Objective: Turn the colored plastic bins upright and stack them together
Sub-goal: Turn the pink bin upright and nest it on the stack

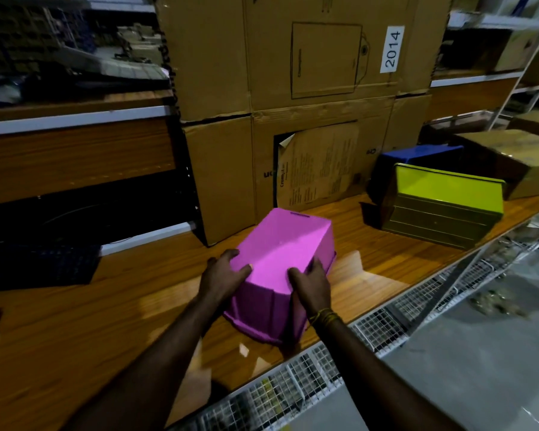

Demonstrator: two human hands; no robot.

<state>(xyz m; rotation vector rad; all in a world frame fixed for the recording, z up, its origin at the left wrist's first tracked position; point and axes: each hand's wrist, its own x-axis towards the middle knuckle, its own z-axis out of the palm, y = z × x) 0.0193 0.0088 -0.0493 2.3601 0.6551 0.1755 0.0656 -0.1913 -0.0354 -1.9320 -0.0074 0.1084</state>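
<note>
At far left we see a dark keyboard [38,265] lying flat on the wooden counter [91,321], below a darker shelf edged in white. Moving right, stacked cardboard boxes [293,88] stand along the back of the counter; the upper one carries a white label [392,48] printed "2014".

In the centre, the pink bin [282,259] rests upside down on the counter, its flat base facing up and its rim against the wood near the counter's front edge. We note the left hand [223,276] wrapped over the near left corner of the base, fingers curled on top and thumb lying across the flat surface. The right hand [311,286] grips the near right corner in the same way, with a band of yellow thread [324,315] at the wrist. Both hands are thus closed on the pink bin.

Further right, the yellow-green bin [442,209] lies tipped on the counter, bright base angled toward us and ribbed side wall below. The blue bin [417,155] sits just behind it, also overturned, largely in shadow. A taped cardboard box [517,160] stands beside both at far right. White wire mesh [324,377] runs along the front of the counter.
</note>
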